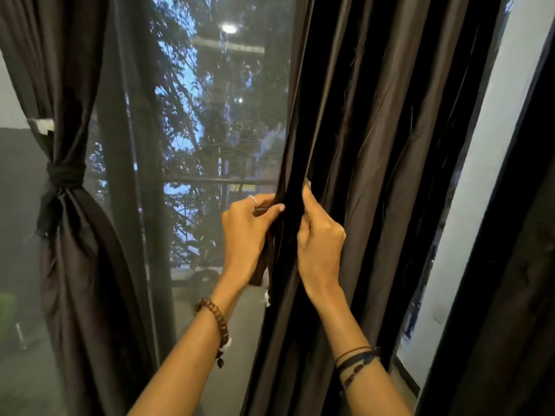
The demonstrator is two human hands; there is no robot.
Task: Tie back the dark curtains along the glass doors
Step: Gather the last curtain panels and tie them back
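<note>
A dark brown curtain hangs loose on the right of the glass door. My left hand pinches the curtain's left edge, with a dark strip of fabric hanging below its palm. My right hand grips a fold of the same curtain just to the right, fingers pressed into the cloth. Both hands sit close together at mid height. On the left, a second dark curtain is gathered and bound by a dark tie.
A mesh screen covers the glass, with trees and a railing outside. A dark door frame post stands left of centre. To the right are a white wall strip and another dark curtain or frame.
</note>
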